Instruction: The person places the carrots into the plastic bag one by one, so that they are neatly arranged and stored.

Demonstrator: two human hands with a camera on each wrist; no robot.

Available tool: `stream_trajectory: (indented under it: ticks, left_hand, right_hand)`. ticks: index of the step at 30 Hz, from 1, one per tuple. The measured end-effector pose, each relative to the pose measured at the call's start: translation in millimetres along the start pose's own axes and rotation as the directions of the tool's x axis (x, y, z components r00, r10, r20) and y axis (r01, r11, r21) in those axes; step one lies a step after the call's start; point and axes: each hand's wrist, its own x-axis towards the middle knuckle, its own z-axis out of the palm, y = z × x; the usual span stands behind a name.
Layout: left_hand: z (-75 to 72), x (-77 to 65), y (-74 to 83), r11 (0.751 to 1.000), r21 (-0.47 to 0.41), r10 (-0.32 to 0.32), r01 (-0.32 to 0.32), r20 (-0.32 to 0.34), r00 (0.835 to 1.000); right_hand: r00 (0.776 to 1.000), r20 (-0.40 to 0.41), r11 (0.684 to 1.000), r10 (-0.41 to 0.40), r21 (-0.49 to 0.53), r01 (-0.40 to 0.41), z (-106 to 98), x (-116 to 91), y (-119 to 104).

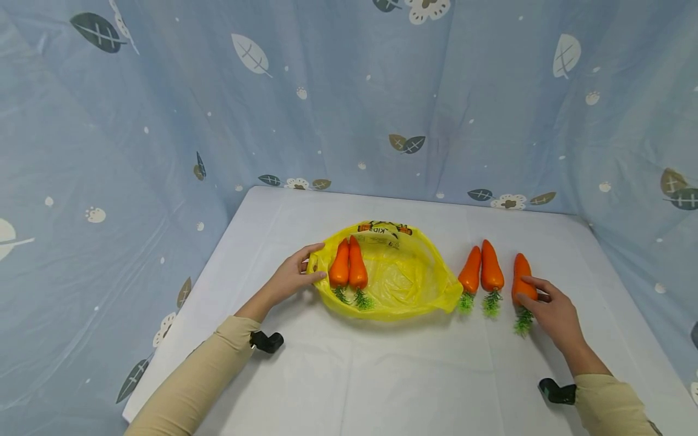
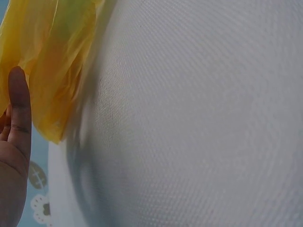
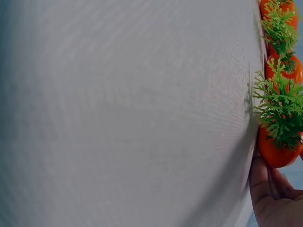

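A yellow plastic bag (image 1: pixel 403 284) lies on the table with its mouth spread wide. Two orange carrots with green tops, one of them the inner carrot (image 1: pixel 357 263), lie side by side at its left end. My left hand (image 1: pixel 291 275) holds the bag's left rim; the left wrist view shows the thumb (image 2: pixel 20 104) against the yellow plastic (image 2: pixel 61 80). To the right of the bag, my right hand (image 1: pixel 553 309) grips the rightmost carrot (image 1: pixel 521 269) near its leafy end, thumb and fingers at its side. In the right wrist view that carrot (image 3: pixel 279 153) touches the fingertips.
Two more carrots, the nearer one (image 1: pixel 470 272) and its neighbour (image 1: pixel 492 269), lie between the bag and my right hand. A white cloth covers the table (image 1: pixel 409 375). Blue leaf-patterned curtain (image 1: pixel 349 109) hangs behind and along both sides.
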Motion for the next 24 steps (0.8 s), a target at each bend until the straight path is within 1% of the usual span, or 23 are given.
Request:
stream_trajectory:
  ticks: [5, 13, 24]
  left_hand:
    - [0.2, 0.2, -0.1, 1.000, -0.005, 0.002, -0.002, 0.001, 1.000]
    - [0.5, 0.2, 0.7, 1.000, 0.004, -0.002, 0.002, -0.003, 1.000]
    - [0.9, 0.0, 0.2, 1.000, 0.000, -0.005, 0.005, -0.002, 1.000]
  right_hand:
    - [1.000, -0.008, 1.000, 0.000, -0.008, 0.000, 1.3, 1.0, 1.9]
    - [0.999, -0.030, 0.999, -0.034, -0.032, 0.033, 1.7, 1.0, 4.6]
    - [0.999, -0.032, 0.999, -0.031, -0.029, 0.030, 3.0, -0.2, 3.7]
